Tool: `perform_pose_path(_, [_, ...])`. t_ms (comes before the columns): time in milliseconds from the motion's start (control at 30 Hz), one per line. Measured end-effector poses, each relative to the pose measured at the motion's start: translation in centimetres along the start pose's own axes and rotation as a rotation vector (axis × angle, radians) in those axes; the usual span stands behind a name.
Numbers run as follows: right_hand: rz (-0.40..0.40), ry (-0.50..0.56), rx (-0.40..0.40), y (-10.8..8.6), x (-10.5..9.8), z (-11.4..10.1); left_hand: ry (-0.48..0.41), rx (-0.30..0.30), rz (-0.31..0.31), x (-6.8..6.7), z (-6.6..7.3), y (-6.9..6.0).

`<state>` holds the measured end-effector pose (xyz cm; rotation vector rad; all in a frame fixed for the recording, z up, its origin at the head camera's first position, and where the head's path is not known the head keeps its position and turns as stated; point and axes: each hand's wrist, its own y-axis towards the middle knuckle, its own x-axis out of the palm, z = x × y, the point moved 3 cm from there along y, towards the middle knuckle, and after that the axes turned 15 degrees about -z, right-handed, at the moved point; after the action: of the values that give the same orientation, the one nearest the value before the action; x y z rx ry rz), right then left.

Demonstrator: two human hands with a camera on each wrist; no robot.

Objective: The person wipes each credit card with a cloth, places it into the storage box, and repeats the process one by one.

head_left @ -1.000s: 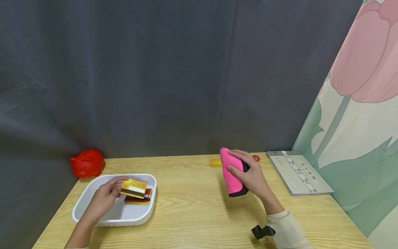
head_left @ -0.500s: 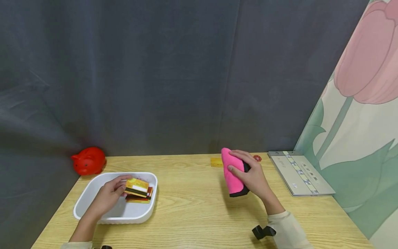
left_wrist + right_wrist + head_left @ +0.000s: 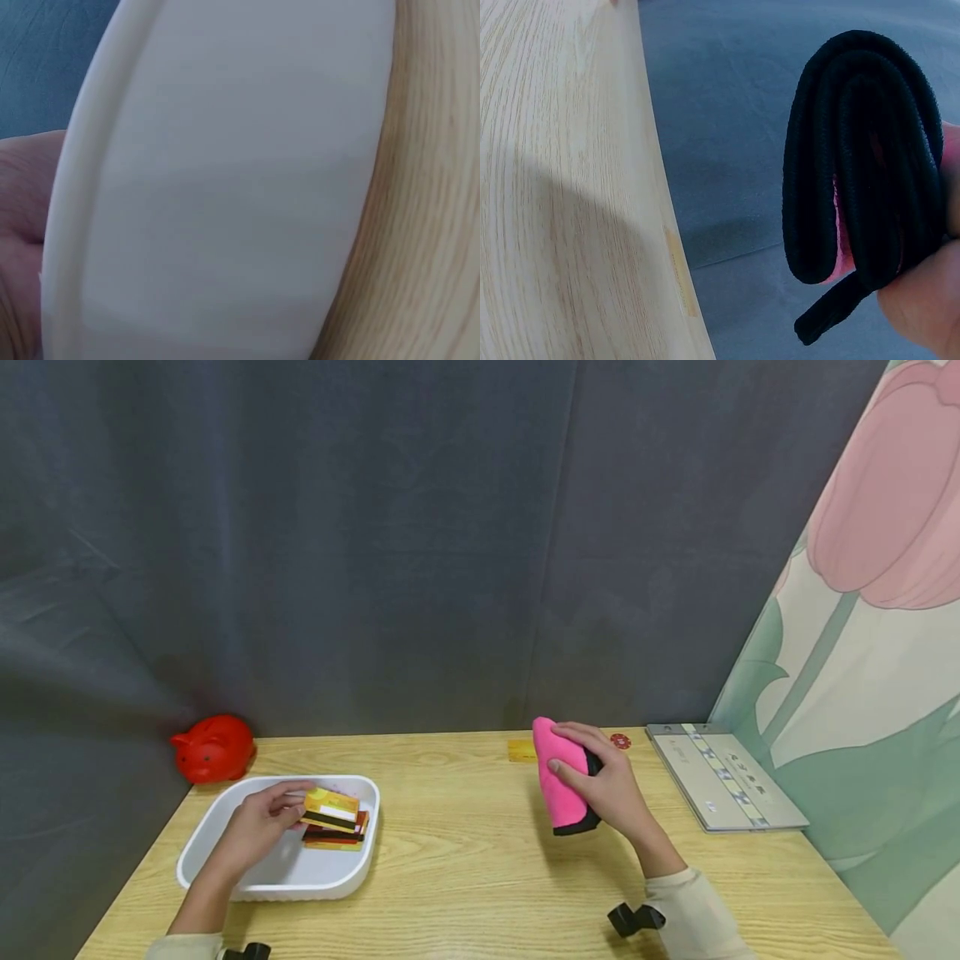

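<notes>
Over the white plastic basin (image 3: 352, 885) on the left, my left hand (image 3: 258, 827) pinches a yellow card (image 3: 330, 810) with a black stripe at its left end. Other cards (image 3: 333, 839), red and yellow, lie just beneath it on the basin floor. In the left wrist view the basin wall (image 3: 225, 180) hides the fingers and the card. My right hand (image 3: 603, 781) grips a folded pink cloth (image 3: 558, 777) with black edging, raised over the table. Its black-edged folds (image 3: 862, 165) and a small loose tab show in the right wrist view.
A red piggy bank (image 3: 215, 749) stands behind the basin. Near the table's back edge are a yellow card (image 3: 521, 751), partly behind the cloth, and a red round chip (image 3: 620, 741). A grey book-like folder (image 3: 723, 777) lies at the right by the wall.
My left hand has shifted the yellow card slightly right, closer over the cards in the basin. The right hand stays in place with the pink cloth.
</notes>
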<state>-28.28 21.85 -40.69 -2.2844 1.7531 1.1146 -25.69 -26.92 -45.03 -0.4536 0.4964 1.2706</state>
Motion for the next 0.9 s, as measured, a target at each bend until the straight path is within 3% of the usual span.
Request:
perform_pose_path(200, [-0.005, 0.007, 0.013, 0.02, -0.09, -0.07, 0.03, -0.028, 0.054, -0.24, -0.1, -0.16])
perform_pose_path(533, [-0.01, 0.0, 0.028, 0.05, -0.16, -0.02, -0.063, -0.02, 0.071, -0.29, -0.71, 0.09])
perform_pose_path(700, [-0.013, -0.009, 0.034, -0.02, -0.16, 0.01, -0.026, -0.031, 0.088, -0.36, -0.68, -0.03])
perform_pose_path(900, [-0.011, -0.012, 0.031, 0.05, -0.23, 0.03, 0.033, 0.017, 0.107, -0.65, -0.42, -0.15])
